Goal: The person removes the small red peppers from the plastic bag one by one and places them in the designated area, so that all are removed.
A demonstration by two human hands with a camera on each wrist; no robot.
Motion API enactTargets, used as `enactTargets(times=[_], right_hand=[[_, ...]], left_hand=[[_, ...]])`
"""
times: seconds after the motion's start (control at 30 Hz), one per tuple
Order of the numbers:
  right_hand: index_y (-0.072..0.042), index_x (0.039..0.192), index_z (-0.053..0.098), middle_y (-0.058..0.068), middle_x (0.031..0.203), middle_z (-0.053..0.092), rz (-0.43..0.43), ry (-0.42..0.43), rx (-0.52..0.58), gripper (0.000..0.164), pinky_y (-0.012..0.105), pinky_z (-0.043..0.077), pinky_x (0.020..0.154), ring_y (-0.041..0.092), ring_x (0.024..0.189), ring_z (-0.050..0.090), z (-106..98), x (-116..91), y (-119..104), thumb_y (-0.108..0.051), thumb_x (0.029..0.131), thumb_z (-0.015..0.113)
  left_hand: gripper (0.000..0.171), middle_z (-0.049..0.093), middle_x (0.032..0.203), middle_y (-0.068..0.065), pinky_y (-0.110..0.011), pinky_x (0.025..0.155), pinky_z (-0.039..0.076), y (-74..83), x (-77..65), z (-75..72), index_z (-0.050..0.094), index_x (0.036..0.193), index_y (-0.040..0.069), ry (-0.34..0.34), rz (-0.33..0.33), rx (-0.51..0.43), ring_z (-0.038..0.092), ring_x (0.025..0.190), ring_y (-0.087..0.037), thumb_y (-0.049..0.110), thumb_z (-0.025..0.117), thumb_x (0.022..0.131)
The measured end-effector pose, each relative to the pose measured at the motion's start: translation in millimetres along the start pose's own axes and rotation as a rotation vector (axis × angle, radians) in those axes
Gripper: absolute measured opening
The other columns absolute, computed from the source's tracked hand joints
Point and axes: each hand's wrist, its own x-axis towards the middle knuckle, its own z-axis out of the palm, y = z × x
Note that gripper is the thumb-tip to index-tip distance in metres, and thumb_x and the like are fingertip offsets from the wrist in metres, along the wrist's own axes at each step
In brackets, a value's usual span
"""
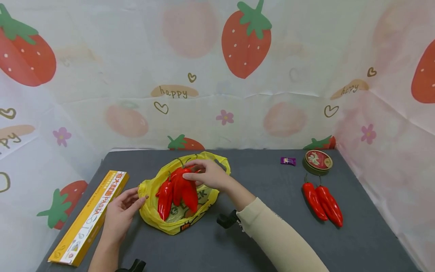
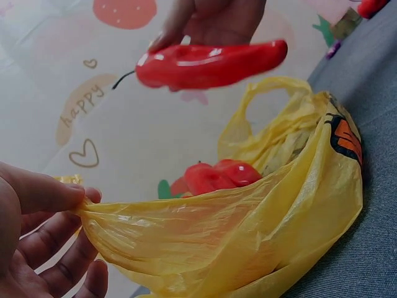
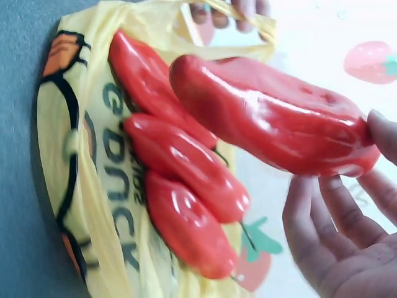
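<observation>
A yellow plastic bag [image 1: 147,213] lies spread with its mouth upward on the grey table. My left hand [image 1: 120,213] pinches the bag's left rim between thumb and finger, pulling the plastic taut in the left wrist view. My right hand [image 1: 210,174] holds a glossy red chili pepper [image 3: 273,115] near its stem end, thumb on one side and fingers on the other. This pepper is above the bag's mouth, its tip pointing away from the palm. Three red peppers [image 3: 186,164] lie side by side inside the bag in the right wrist view.
Two more red peppers [image 1: 329,206] lie at the table's right. Behind them are a round tin [image 1: 317,160] and a small purple packet [image 1: 288,161]. A long yellow pasta box [image 1: 90,217] lies along the left edge, beside the left hand. Strawberry-print cloth [image 1: 217,75] surrounds the table.
</observation>
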Motion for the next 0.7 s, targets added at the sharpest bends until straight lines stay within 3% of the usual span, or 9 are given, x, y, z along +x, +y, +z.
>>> enactTargets(times=[0.23,0.47,0.7], right_hand=[[-0.015,0.135,0.062,0.011,0.117,0.063,0.017,0.015,-0.003,0.044,0.043,0.062,0.079,0.023,0.099,0.069,-25.4,-21.0,0.1,-0.03,0.095,0.072],[-0.014,0.139,0.059,0.01,0.123,0.066,0.003,0.067,-0.024,0.049,0.051,0.059,0.087,0.022,0.104,0.069,-42.4,-32.6,6.0,-0.032,0.095,0.072],[-0.013,0.137,0.061,0.01,0.123,0.068,0.022,0.133,-0.058,0.047,0.054,0.057,0.09,0.023,0.105,0.068,-63.4,-53.6,19.9,-0.032,0.095,0.072]], left_hand=[[0.049,0.067,0.102,0.016,-0.012,0.08,0.054,4.2,-0.6,2.9,0.057,0.137,0.001,0.008,-0.031,0.006,0.064,0.095,0.002,0.026,0.07,0.097],[0.048,0.068,0.102,0.014,-0.012,0.081,0.054,2.4,-1.0,-2.0,0.056,0.137,-0.003,0.005,0.002,-0.038,0.066,0.096,0.001,0.021,0.069,0.097],[0.048,0.068,0.1,0.017,-0.013,0.08,0.054,-0.3,-1.0,1.3,0.056,0.135,-0.004,-0.004,0.017,-0.023,0.066,0.094,0.002,0.023,0.069,0.097]])
